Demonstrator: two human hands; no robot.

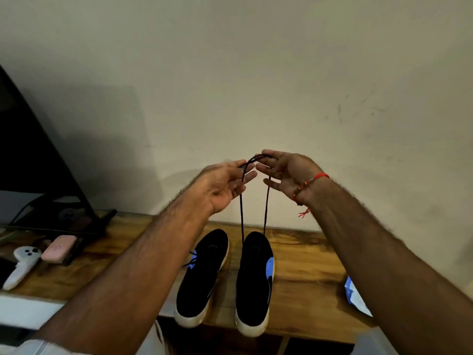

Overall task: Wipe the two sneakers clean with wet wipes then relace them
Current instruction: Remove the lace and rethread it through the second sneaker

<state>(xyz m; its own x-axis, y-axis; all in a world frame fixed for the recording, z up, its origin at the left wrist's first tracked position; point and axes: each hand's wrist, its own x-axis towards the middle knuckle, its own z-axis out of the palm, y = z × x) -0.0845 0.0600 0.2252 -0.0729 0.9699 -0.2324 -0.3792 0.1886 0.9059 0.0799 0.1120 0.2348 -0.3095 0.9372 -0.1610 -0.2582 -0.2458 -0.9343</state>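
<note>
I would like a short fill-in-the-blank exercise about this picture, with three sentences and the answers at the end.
1. Both hands, left and right, hold up a dark ____ that runs down to the right sneaker.
2. The two sneakers, the other being the left sneaker, stand on a ____ table.
3. The right wrist wears a ____ thread bracelet.

Answers: shoelace; wooden; red

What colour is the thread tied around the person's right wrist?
Red. The thread with a few small beads shows clearly in the head view, loose ends hanging below the wrist.
</note>
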